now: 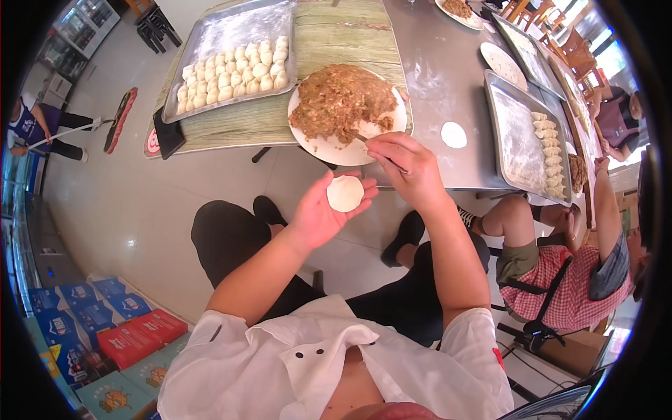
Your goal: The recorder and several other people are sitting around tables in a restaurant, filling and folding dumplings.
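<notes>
On the palm and fingers of my left hand (315, 218) lies a round, flat dumpling wrapper (345, 193), pale and thin. My right hand (407, 168) grips a thin metal utensil (359, 137), perhaps a spoon or spatula handle; its tip dips into the near edge of a brown minced filling (341, 100). That filling is heaped on a white plate (328, 149) at the table's near edge, just beyond both hands. Left of the plate, rows of folded dumplings (226, 79) fill the near half of a floured metal tray (220, 39).
Another wrapper (453, 135) lies on the steel table (428, 100). A second metal tray (517, 142) on the right carries crimped dumplings (548, 152). A person in a checked apron (564, 294) sits at my right. Across the floor, someone holds a mop (121, 121). Boxes (142, 336) are stacked at lower left.
</notes>
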`<action>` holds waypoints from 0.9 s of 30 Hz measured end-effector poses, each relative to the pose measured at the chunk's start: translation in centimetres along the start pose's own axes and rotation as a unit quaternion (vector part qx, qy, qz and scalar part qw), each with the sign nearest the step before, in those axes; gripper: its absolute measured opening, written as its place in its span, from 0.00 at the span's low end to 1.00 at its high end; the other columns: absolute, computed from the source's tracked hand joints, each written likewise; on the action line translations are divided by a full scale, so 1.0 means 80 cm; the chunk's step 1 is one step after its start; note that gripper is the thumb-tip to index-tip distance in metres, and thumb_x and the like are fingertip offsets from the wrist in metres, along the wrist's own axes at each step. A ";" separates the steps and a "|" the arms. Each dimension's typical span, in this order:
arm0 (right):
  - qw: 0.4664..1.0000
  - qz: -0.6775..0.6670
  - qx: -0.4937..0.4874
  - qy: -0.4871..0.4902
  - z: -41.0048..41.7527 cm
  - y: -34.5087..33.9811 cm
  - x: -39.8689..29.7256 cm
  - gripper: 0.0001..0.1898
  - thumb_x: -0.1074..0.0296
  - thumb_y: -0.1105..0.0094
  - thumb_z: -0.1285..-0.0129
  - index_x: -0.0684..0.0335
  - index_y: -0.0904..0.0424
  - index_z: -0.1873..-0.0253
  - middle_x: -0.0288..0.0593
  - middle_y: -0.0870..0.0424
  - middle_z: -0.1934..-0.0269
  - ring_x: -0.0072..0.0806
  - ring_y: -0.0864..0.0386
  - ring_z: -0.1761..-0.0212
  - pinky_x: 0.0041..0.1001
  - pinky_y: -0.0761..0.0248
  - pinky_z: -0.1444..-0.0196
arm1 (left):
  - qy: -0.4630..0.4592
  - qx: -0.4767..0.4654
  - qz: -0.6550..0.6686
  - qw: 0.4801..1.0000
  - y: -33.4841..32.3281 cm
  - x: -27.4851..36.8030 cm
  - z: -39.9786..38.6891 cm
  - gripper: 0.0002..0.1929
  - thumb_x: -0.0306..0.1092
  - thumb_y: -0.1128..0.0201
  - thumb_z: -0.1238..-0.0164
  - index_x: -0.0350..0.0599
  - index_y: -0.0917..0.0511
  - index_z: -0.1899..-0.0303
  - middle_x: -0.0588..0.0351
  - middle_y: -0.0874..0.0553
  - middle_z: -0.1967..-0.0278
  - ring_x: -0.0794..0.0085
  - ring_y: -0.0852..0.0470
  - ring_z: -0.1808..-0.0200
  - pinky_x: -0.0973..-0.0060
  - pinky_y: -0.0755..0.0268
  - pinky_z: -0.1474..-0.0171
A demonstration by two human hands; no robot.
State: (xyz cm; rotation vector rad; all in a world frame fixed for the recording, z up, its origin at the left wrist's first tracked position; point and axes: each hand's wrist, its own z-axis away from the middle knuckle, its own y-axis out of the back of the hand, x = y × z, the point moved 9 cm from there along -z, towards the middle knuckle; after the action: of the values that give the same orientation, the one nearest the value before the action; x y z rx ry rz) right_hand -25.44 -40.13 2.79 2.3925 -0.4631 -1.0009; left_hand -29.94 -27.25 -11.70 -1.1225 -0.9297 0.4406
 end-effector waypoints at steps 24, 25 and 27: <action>0.963 -0.214 -0.011 -0.160 0.084 -0.023 0.006 0.10 0.79 0.36 0.27 0.71 0.14 0.44 0.48 0.13 0.47 0.34 0.11 0.51 0.31 0.16 0.52 | -0.108 0.098 0.087 0.986 -0.028 0.042 -0.004 0.39 0.60 0.56 0.15 0.30 0.39 0.23 0.43 0.27 0.26 0.53 0.28 0.24 0.58 0.38 0.20; 0.986 -0.134 -0.034 -0.089 0.080 -0.021 -0.011 0.12 0.81 0.34 0.31 0.71 0.14 0.45 0.48 0.13 0.47 0.35 0.11 0.51 0.31 0.16 0.53 | -0.108 0.100 0.088 0.985 -0.026 0.041 -0.003 0.39 0.60 0.56 0.15 0.30 0.39 0.23 0.43 0.27 0.26 0.53 0.28 0.24 0.58 0.38 0.20; 0.994 -0.096 -0.044 -0.025 0.083 -0.021 -0.026 0.15 0.83 0.33 0.35 0.69 0.13 0.44 0.48 0.14 0.46 0.37 0.11 0.51 0.31 0.15 0.53 | -0.104 0.087 0.092 0.986 -0.023 0.039 -0.004 0.39 0.59 0.55 0.15 0.30 0.40 0.23 0.43 0.28 0.25 0.52 0.28 0.24 0.58 0.36 0.21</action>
State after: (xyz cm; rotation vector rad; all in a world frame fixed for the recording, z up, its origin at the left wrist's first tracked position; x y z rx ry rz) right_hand -31.49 -39.83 -1.03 2.3703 -0.2042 -1.1417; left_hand -28.22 -25.95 -8.78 -1.0184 -0.9528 0.7873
